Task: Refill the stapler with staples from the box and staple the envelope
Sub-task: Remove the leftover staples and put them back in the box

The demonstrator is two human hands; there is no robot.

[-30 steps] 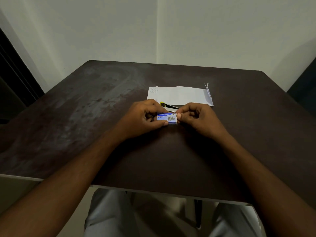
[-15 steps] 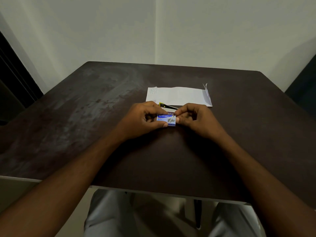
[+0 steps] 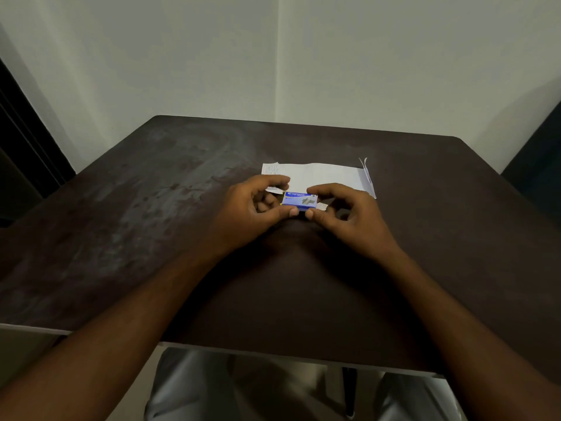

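Observation:
A small blue staple box (image 3: 299, 201) is held just above the dark table between both hands. My left hand (image 3: 252, 212) grips its left end with thumb and fingers. My right hand (image 3: 349, 217) pinches its right end, where a pale inner tray seems to stick out a little. The white envelope (image 3: 328, 176) lies flat on the table just beyond the hands, its flap end at the right. The stapler is hidden behind the box and hands; only a sliver of yellow shows at the box's left edge.
The dark brown table (image 3: 151, 226) stands in a room corner with pale walls behind it. Its near edge (image 3: 243, 349) runs above my lap. A dark door frame is at the far left and a dark object at the far right.
Both hands have lifted the box slightly and turned it flatter toward me. My right fingers have spread and shifted to the box's right end. The stapler behind is now covered.

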